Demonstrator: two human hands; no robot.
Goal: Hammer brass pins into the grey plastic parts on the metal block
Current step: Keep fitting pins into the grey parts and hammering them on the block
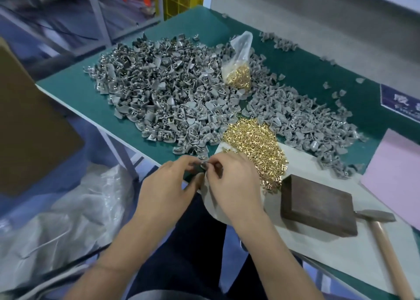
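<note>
- The left hand (167,186) and right hand (234,183) meet at the table's near edge, fingertips pinching one small grey part (203,164) between them; whether a pin is in it I cannot tell.
- Just beyond the right hand lies a heap of brass pins (256,147).
- Beyond both hands spreads the pile of grey parts (163,88), with a bag of pins (237,72) on it.
- Right of the right hand sits the metal block (318,206), with the hammer (384,233) beside it.
</note>
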